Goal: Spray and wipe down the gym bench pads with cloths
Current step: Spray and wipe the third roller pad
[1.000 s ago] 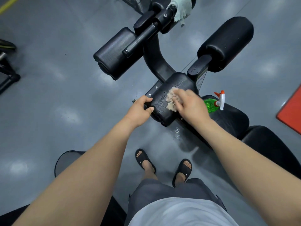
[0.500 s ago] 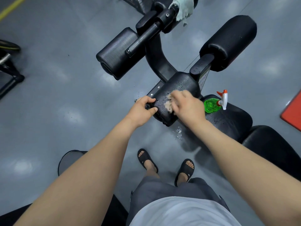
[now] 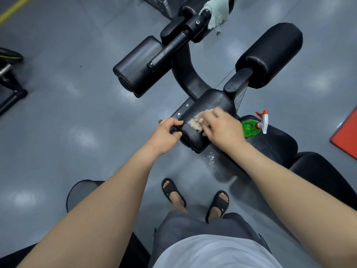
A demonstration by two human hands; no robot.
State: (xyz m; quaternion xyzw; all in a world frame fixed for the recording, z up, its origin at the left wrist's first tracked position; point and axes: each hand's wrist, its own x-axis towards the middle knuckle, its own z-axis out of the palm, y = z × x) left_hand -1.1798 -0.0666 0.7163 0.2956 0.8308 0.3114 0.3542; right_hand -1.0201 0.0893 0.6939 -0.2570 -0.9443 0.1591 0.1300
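Observation:
A small black bench pad (image 3: 210,105) sits in the middle of the view, beaded with droplets. My right hand (image 3: 222,128) holds a crumpled beige cloth (image 3: 196,123) pressed against the pad's top; the hand is motion-blurred. My left hand (image 3: 166,135) grips the pad's left edge by the metal bracket. A green spray bottle (image 3: 251,127) with a white and orange trigger stands on the black seat pad (image 3: 270,144) just right of my right hand. A pale green cloth (image 3: 216,11) hangs over the bar at the top.
Two black roller pads flank the frame: one at the left (image 3: 139,68), one at the right (image 3: 270,53). Liquid glistens on the grey floor (image 3: 211,159) under the pad. A round black object (image 3: 81,192) sits low left, a red mat (image 3: 345,136) at the right edge.
My right hand has rubbed the beige cloth back and forth over the small pad, ending slightly farther up it. My left hand has kept its grip on the pad's edge.

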